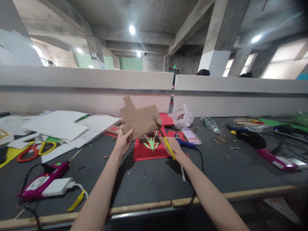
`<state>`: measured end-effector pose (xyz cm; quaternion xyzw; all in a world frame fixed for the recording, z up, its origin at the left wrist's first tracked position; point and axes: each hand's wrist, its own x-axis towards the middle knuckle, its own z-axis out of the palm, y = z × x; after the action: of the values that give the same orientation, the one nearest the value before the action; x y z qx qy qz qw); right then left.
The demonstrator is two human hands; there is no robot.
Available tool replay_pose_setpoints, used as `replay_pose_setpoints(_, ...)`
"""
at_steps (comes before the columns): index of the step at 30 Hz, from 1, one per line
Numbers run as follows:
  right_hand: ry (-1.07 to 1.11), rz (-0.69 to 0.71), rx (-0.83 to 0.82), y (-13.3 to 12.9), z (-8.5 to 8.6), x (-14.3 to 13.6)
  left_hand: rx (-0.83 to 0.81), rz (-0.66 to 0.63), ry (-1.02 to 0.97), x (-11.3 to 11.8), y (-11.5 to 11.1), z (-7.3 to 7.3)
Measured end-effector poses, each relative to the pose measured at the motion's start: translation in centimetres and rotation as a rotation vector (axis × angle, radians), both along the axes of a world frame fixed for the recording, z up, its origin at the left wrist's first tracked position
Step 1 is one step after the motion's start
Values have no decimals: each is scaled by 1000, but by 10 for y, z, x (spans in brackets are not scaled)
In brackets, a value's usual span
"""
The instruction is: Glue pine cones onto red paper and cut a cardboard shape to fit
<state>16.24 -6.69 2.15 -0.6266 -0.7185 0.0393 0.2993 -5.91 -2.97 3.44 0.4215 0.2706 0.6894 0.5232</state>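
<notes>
My left hand (124, 138) grips the lower left edge of a piece of brown cardboard (141, 119), which is held up above the table. A narrow tab sticks up from its upper left. Wrapped round yellow-handled scissors (169, 148), my right hand (173, 146) is just below the cardboard's right side, the dark blades reaching up to its edge. Beneath both hands lies a red sheet (149, 155) bearing green leaf-like strips (151, 144) and dark spiky pieces. A blue glue gun (185, 142) with a black cord rests right of my right hand.
White boards (57, 125) and red-and-yellow scissors (30, 153) lie at left, near a purple power strip (44, 181). Rightward are a plastic bag (181, 116), a phone-like object (192, 136), a bottle (211, 124) and another purple power strip (276, 159). A white partition (96, 101) runs behind.
</notes>
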Motion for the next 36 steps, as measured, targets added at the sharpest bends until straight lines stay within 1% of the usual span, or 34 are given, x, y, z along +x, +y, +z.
replay_pose_setpoints(12,56,37,22,6,-7,3,-39,15,-7,1,-2,4)
replay_pose_setpoints(26,29,18,7,10,-10,3,-38,12,26,1,0,1)
replay_pose_setpoints(36,-30,10,-22,8,-7,1,-51,10,11,-1,3,-1)
